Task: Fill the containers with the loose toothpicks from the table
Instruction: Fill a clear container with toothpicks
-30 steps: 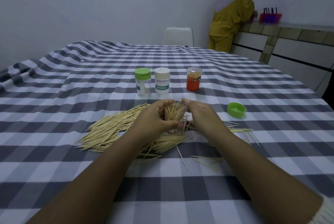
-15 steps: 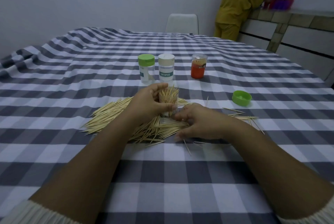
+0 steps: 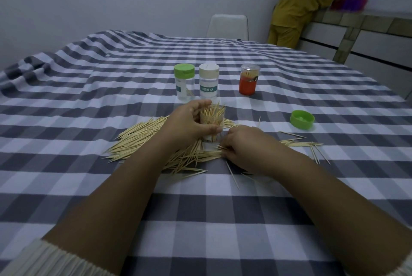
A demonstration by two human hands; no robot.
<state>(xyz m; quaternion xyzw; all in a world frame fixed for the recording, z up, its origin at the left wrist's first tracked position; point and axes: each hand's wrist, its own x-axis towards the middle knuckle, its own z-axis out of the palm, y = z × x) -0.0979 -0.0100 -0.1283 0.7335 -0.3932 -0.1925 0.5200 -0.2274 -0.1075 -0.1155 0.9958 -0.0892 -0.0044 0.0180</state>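
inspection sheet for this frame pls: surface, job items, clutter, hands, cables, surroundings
Surface: table under a grey-and-white checked cloth, rumpled at the far left.
Job's things: clear open container packed with upright toothpicks; pile of loose wooden toothpicks beside it, strays to the right; green-capped clear jar, cream-capped jar labelled TOOTHPICK, orange-labelled clear jar behind.
Clutter: loose green cap lying on the cloth.
Grippers: left hand grips the open container; right hand pinches toothpicks at the pile.
Cables: nothing seen.
Surroundings: white chair, person in yellow at a tiled counter.
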